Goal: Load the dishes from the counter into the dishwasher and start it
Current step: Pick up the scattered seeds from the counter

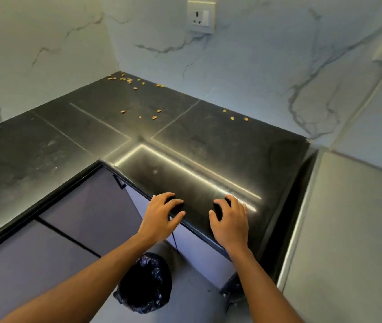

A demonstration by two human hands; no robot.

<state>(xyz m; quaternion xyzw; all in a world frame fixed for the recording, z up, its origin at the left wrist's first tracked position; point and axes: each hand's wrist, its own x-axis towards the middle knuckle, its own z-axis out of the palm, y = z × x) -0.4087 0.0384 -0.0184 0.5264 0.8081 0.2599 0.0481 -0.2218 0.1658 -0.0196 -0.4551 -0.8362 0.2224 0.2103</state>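
Both hands rest on the front edge of the black stone tabletop [185, 127], on the short stretch that juts toward the person at the inner corner of its L shape. The left hand [162, 217] lies with its palm over the rim and its fingers spread and lightly bent, tips touching the stone; the right hand [230, 221] sits just beside it to the right, posed the same way. Neither grips anything, and a bare strip of tabletop shows between them. Well beyond the hands, small yellowish kernels [124, 79] lie scattered on the tabletop, thickest in the far corner where the two marble-patterned walls [255, 66] meet, with a few loose ones nearer the middle and right. A white wall socket [201, 17] is set high above that corner. Under the tabletop, left of the left hand, are grey-purple cabinet doors [87, 201]. On the floor below the forearms stands a bin [144, 283] lined with a black bag. Just right of the tabletop stands a grey metal-faced unit [353, 229] — whether it is the dishwasher cannot be told.
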